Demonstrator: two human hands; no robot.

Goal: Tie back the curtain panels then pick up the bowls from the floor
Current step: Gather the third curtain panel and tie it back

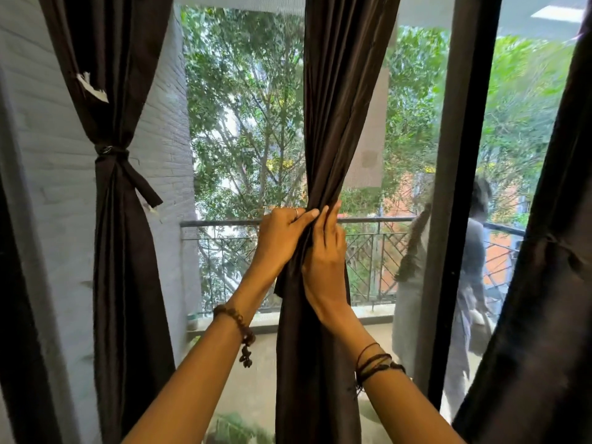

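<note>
A dark brown curtain panel [339, 100] hangs in the middle of the window, gathered into a narrow bunch at rail height. My left hand [282, 235] grips the bunch from the left, its fingers curled round the fabric. My right hand [325, 254] clasps the same bunch from the right, fingertips pressed into the folds. The left curtain panel [118, 238] is cinched at its waist by a knotted fabric tie [112, 152] with one loose end hanging out. A third dark panel [551, 283] hangs at the right edge. No bowls are in view.
Behind the glass lie a balcony with a metal railing [374, 221] and green trees. A dark vertical window frame [461, 187] stands right of my hands. The glass beside it reflects a person [471, 267]. A white brick wall [57, 174] is at the left.
</note>
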